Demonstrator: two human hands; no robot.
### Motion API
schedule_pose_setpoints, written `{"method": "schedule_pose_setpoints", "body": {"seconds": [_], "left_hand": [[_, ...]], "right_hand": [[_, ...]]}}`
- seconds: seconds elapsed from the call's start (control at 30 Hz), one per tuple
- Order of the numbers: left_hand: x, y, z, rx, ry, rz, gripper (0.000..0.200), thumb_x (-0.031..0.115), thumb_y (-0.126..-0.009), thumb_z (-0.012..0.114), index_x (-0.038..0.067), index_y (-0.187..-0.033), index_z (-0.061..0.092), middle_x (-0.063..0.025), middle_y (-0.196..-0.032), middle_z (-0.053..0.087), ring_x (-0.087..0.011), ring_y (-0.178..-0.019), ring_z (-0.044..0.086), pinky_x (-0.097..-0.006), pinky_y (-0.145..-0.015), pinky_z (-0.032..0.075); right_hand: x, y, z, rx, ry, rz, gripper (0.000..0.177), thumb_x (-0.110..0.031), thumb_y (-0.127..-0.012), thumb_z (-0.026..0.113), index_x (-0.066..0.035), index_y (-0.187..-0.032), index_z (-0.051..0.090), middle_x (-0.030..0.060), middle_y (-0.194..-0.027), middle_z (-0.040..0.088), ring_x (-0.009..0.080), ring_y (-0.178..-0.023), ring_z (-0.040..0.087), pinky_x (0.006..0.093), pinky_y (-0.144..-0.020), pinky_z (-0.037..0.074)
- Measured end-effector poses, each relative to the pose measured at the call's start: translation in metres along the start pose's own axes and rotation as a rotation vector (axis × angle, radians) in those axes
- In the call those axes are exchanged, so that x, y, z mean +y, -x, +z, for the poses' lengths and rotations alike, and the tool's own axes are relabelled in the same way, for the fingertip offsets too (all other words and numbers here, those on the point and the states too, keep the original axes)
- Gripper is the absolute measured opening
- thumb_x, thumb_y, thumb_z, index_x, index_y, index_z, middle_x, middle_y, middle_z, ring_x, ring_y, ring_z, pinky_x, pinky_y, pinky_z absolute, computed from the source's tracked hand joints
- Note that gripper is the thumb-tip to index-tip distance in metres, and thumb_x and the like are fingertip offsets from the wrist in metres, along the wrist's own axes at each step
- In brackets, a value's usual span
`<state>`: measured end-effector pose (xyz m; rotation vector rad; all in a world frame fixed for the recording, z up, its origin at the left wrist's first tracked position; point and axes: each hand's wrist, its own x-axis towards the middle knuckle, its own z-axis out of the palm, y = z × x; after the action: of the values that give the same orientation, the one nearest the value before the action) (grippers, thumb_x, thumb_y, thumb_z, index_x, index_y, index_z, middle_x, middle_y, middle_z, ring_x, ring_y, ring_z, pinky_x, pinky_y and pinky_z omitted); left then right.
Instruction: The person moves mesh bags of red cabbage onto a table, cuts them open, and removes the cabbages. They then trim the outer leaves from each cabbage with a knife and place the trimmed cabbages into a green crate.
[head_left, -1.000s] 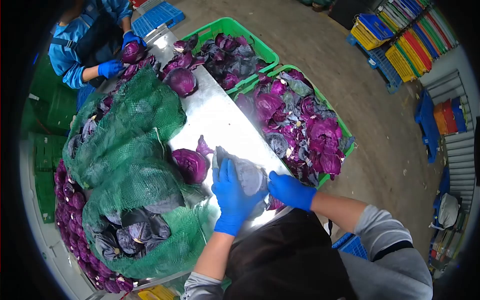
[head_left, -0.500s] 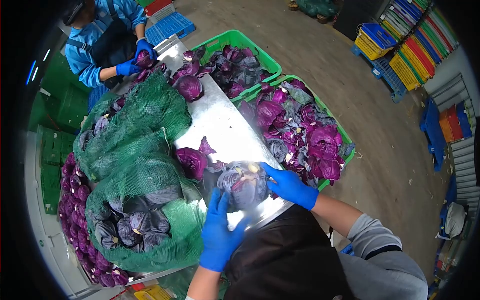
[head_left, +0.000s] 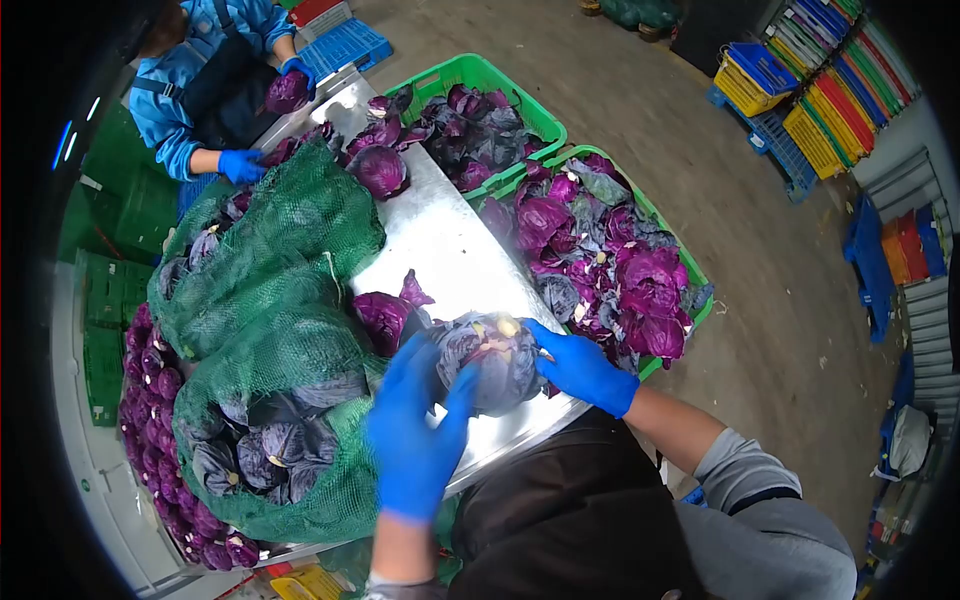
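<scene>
A dull purple cabbage [head_left: 488, 365] sits at the near end of the metal table [head_left: 440, 240]. My right hand [head_left: 585, 372], in a blue glove, is closed round the cabbage's right side, and a small piece of what looks like a tool shows at its fingertips. Blurred by motion, my left hand [head_left: 415, 425] is at the cabbage's left with its fingers apart. Behind my left hand lies a brighter purple cabbage [head_left: 380, 318] with a loose leaf. Green mesh sacks [head_left: 285, 350] holding more cabbages fill the table's left side.
Two green crates [head_left: 560, 140] of purple leaves stand beyond the table's right edge. Across the table a co-worker [head_left: 215, 90] in blue gloves holds a cabbage. Many purple cabbages [head_left: 165, 440] lie at the far left. Stacked coloured crates [head_left: 820, 120] stand at the upper right.
My left hand has moved left and up, beside the cabbage. My right hand has hardly moved. The co-worker's hands have moved apart, one lifting a cabbage.
</scene>
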<state>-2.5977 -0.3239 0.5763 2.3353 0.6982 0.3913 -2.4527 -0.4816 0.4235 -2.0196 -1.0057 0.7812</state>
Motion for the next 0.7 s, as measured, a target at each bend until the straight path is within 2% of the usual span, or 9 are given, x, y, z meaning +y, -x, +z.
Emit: {"method": "schedule_pose_setpoints", "body": {"seconds": [0.03, 0.13, 0.2, 0.23, 0.3, 0.43, 0.5, 0.57, 0.7], "left_hand": [[-0.043, -0.011, 0.050, 0.032, -0.230, 0.115, 0.059, 0.035, -0.076, 0.070, -0.007, -0.113, 0.053, -0.0296, -0.123, 0.050, -0.0410, -0.106, 0.053, -0.0424, -0.090, 0.043], [-0.080, -0.022, 0.116, 0.013, 0.064, 0.011, 0.066, 0.038, -0.073, 0.072, -0.007, -0.116, 0.051, -0.0299, -0.129, 0.044, -0.0419, -0.111, 0.048, -0.0452, -0.094, 0.039], [-0.082, -0.020, 0.125, 0.086, -0.009, -0.104, 0.073, 0.038, -0.070, 0.075, -0.007, -0.120, 0.048, -0.0300, -0.131, 0.039, -0.0417, -0.116, 0.044, -0.0433, -0.097, 0.038], [-0.084, -0.015, 0.123, 0.084, -0.011, -0.110, 0.073, 0.038, -0.070, 0.075, -0.007, -0.120, 0.048, -0.0300, -0.131, 0.039, -0.0417, -0.116, 0.044, -0.0433, -0.097, 0.038], [-0.090, -0.006, 0.118, 0.095, 0.140, -0.067, 0.077, 0.036, -0.070, 0.076, -0.007, -0.125, 0.044, -0.0280, -0.130, 0.040, -0.0409, -0.122, 0.039, -0.0421, -0.102, 0.035], [-0.117, 0.035, 0.121, 0.146, 0.349, -0.096, 0.071, 0.024, -0.070, 0.077, -0.004, -0.126, 0.045, -0.0216, -0.133, 0.038, -0.0331, -0.125, 0.038, -0.0393, -0.104, 0.033], [-0.116, 0.040, 0.116, 0.184, 0.446, -0.129, 0.063, 0.019, -0.069, 0.077, -0.002, -0.121, 0.048, -0.0202, -0.127, 0.042, -0.0309, -0.119, 0.042, -0.0393, -0.100, 0.036], [-0.100, 0.029, 0.095, -0.005, 0.390, -0.240, 0.067, 0.023, -0.073, 0.076, -0.004, -0.125, 0.044, -0.0164, -0.123, 0.044, -0.0263, -0.113, 0.048, -0.0362, -0.098, 0.038], [-0.099, 0.007, 0.108, -0.006, -0.066, -0.078, 0.070, 0.033, -0.059, 0.081, -0.001, -0.111, 0.050, -0.0179, -0.104, 0.052, -0.0318, -0.098, 0.052, -0.0381, -0.084, 0.044]], "right_hand": [[0.004, 0.000, 0.001, -0.002, 0.002, -0.004, 0.059, -0.011, -0.086, 0.049, -0.016, -0.142, 0.034, 0.0038, -0.072, 0.062, 0.0101, -0.051, 0.057, 0.0246, -0.050, 0.051], [0.013, -0.002, 0.005, 0.054, 0.011, -0.068, 0.057, -0.012, -0.085, 0.051, -0.016, -0.141, 0.037, 0.0057, -0.076, 0.064, 0.0100, -0.054, 0.058, 0.0244, -0.050, 0.050], [0.012, -0.005, 0.000, 0.037, -0.177, 0.030, 0.055, -0.019, -0.085, 0.055, -0.013, -0.137, 0.041, 0.0204, -0.074, 0.060, 0.0314, -0.064, 0.063, 0.0392, -0.060, 0.048], [0.016, -0.005, 0.002, 0.031, -0.179, 0.032, 0.055, -0.019, -0.085, 0.055, -0.013, -0.137, 0.041, 0.0204, -0.074, 0.060, 0.0314, -0.064, 0.063, 0.0392, -0.060, 0.048], [0.028, -0.010, 0.003, 0.109, -0.004, -0.184, 0.051, -0.012, -0.085, 0.052, -0.014, -0.135, 0.046, 0.0120, -0.090, 0.066, 0.0113, -0.060, 0.064, 0.0248, -0.052, 0.052], [-0.018, -0.001, -0.023, -0.149, -0.028, 0.127, 0.052, -0.013, -0.084, 0.052, -0.014, -0.135, 0.045, 0.0108, -0.098, 0.068, 0.0204, -0.075, 0.067, 0.0334, -0.069, 0.054], [-0.022, 0.001, -0.016, -0.173, -0.080, 0.149, 0.052, -0.014, -0.084, 0.054, -0.013, -0.135, 0.046, 0.0112, -0.097, 0.067, 0.0212, -0.073, 0.067, 0.0341, -0.068, 0.054], [-0.006, -0.001, 0.002, 0.052, 0.299, -0.250, 0.052, -0.012, -0.084, 0.054, -0.014, -0.135, 0.046, 0.0090, -0.089, 0.068, 0.0151, -0.059, 0.064, 0.0285, -0.056, 0.053], [-0.014, 0.001, 0.007, 0.159, 0.432, -0.336, 0.050, -0.012, -0.085, 0.053, -0.014, -0.135, 0.047, 0.0067, -0.083, 0.067, 0.0104, -0.053, 0.061, 0.0251, -0.050, 0.050]]}}
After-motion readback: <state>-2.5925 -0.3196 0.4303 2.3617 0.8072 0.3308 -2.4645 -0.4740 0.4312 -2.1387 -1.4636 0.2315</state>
